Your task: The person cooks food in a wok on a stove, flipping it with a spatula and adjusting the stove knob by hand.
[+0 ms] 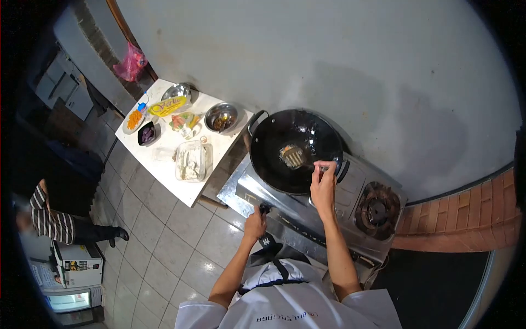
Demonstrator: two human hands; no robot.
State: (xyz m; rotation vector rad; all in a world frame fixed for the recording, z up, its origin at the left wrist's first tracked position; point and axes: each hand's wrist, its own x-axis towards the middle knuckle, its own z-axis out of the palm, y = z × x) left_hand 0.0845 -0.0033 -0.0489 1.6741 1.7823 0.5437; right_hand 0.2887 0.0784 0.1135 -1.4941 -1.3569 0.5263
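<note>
My right hand (324, 181) is closed around the handle of a slotted spatula (292, 157). The spatula's head lies in the bottom of a large black wok (268, 170), over a small patch of bubbling food. The wok sits on the left side of a steel stove (350, 192). At the stove's front edge my left hand (255, 223) has its fingers closed at a black control knob (265, 209).
A white table (164, 178) left of the stove bears a steel bowl (221, 117), a clear container (190, 160), a plate of orange pieces (133, 120) and a dark bowl (146, 134). A second burner (377, 211) is at right. Another person (60, 226) stands far left.
</note>
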